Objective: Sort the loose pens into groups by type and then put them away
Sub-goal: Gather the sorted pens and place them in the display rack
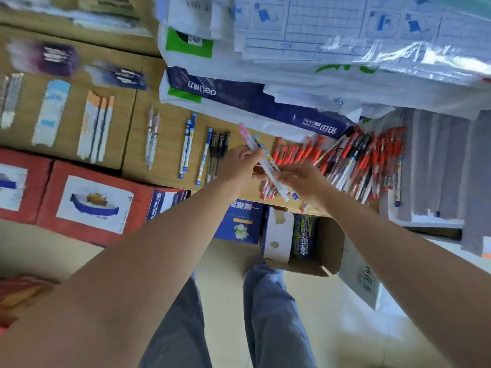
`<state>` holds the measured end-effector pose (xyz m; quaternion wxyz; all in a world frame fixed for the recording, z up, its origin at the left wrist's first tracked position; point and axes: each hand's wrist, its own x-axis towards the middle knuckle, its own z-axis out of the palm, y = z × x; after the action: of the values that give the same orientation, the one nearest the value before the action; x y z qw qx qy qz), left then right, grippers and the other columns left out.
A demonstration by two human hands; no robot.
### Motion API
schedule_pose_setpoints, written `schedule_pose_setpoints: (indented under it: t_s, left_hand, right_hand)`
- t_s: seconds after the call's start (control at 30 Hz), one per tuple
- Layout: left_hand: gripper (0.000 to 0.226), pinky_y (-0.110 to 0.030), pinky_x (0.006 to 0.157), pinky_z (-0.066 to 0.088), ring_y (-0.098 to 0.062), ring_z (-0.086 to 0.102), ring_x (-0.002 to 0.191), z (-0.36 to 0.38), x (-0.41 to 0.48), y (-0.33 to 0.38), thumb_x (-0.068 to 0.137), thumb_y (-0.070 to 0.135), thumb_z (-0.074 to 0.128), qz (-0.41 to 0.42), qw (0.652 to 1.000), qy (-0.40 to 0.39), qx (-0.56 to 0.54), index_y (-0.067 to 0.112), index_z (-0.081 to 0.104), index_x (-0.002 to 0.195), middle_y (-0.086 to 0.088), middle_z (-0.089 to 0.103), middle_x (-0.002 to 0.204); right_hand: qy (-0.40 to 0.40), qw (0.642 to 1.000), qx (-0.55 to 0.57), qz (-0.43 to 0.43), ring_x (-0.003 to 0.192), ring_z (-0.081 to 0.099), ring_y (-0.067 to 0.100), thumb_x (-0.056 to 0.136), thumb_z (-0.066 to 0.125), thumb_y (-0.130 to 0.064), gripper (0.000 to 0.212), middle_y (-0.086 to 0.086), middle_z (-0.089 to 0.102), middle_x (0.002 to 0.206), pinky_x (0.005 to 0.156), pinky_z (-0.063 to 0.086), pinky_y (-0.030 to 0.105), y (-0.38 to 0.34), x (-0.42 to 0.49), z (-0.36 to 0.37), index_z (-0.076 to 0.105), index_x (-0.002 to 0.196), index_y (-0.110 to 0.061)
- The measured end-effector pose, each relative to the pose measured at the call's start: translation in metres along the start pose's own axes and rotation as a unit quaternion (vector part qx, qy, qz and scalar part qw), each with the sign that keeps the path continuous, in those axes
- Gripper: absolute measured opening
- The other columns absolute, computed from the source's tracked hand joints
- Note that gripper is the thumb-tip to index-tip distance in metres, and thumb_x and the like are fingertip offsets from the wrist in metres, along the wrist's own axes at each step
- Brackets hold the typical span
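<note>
The left hand (243, 162) and the right hand (301, 181) together hold a small bundle of white pens (267, 168) above the front part of the table (170, 123). The grip of the left hand is closed around the upper part of the bundle, just below the pink caps, which point up and to the left. The grip of the right hand is closed on the lower part, and the pen tips come out below its fingers, toward the table edge. The bundle lies diagonally between the two hands, and both touch it.

Just to the right of the hands, a large heap of red pens (358, 160) is spread on the table, with some black and white ones mixed in. To the left, sorted groups lie in a row, each apart from the next: black pens (220, 150) with one blue pen beside them, a pair of blue pens (187, 147), a pair of pink pens (152, 136), and further away orange-capped pens (97, 128).

Behind the groups are stacked paper reams (239, 99). Red boxes (93, 203) stand at the left front, and an open carton (326, 245) is on the floor under the table edge.
</note>
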<state>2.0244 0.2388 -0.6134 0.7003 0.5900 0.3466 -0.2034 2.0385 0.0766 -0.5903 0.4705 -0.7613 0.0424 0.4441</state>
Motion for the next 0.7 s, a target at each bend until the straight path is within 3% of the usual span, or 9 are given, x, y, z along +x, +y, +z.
schedule_pose_setpoints:
  t_s: [0.1,0.2,0.37,0.53,0.63,0.7]
  left_hand:
    - [0.014,-0.026,0.058,0.059,-0.019,0.065,0.073,-0.046,0.002,0.004,0.097,0.018,0.055,0.033,0.999,0.042,-0.008,0.006,0.060,0.092,-0.009,0.063,0.085]
    - [0.020,-0.026,0.060,0.059,-0.018,0.066,0.069,-0.100,0.005,0.007,0.097,0.020,0.055,0.012,0.999,0.045,-0.018,0.001,0.059,0.098,-0.011,0.064,0.084]
    - [0.019,-0.020,0.052,0.053,-0.017,0.057,0.060,-0.189,0.009,0.013,0.097,0.020,0.055,-0.047,0.999,-0.024,-0.007,0.007,0.059,0.083,-0.011,0.061,0.079]
    - [0.021,-0.021,0.050,0.052,-0.021,0.059,0.064,-0.278,0.021,0.018,0.097,0.016,0.054,-0.063,0.997,-0.028,0.037,-0.003,0.059,0.104,-0.021,0.060,0.092]
    - [0.021,-0.022,0.050,0.053,-0.021,0.059,0.059,-0.316,0.031,0.020,0.098,0.015,0.052,-0.048,0.995,-0.010,0.088,-0.005,0.058,0.103,-0.020,0.061,0.086]
    - [0.022,-0.023,0.052,0.052,-0.019,0.058,0.055,-0.334,0.038,0.019,0.098,0.016,0.052,-0.041,0.990,-0.015,0.133,-0.004,0.059,0.101,-0.018,0.063,0.079]
  right_hand:
    - [-0.014,0.999,0.035,0.016,0.068,0.071,0.014,0.095,0.057,-0.019,0.029,0.008,0.072,0.086,0.061,0.056,0.027,-0.020,0.015,0.036,0.061,0.121,-0.007]
    - [-0.005,0.999,0.035,0.028,0.059,0.067,0.007,0.094,0.058,-0.017,0.029,0.007,0.069,0.086,0.043,0.044,0.014,-0.045,0.028,0.082,0.060,0.122,-0.010]
    - [0.028,0.995,0.089,0.037,0.059,0.065,0.013,0.093,0.060,-0.015,0.030,0.012,0.068,0.080,0.054,0.049,0.017,-0.079,0.062,0.166,0.064,0.119,0.000]
    - [0.035,0.996,0.058,0.050,0.064,0.065,0.018,0.092,0.063,-0.022,0.021,0.020,0.071,0.084,0.048,0.042,0.017,-0.117,0.087,0.243,0.070,0.107,-0.009]
    - [0.089,0.992,0.064,0.064,0.071,0.060,0.021,0.090,0.067,-0.023,0.018,0.016,0.071,0.085,0.065,0.053,0.030,-0.129,0.104,0.272,0.073,0.101,-0.010]
    - [0.139,0.988,0.030,0.065,0.065,0.050,0.021,0.093,0.061,-0.022,0.016,0.010,0.060,0.074,0.059,0.041,0.028,-0.133,0.112,0.281,0.073,0.097,-0.011]
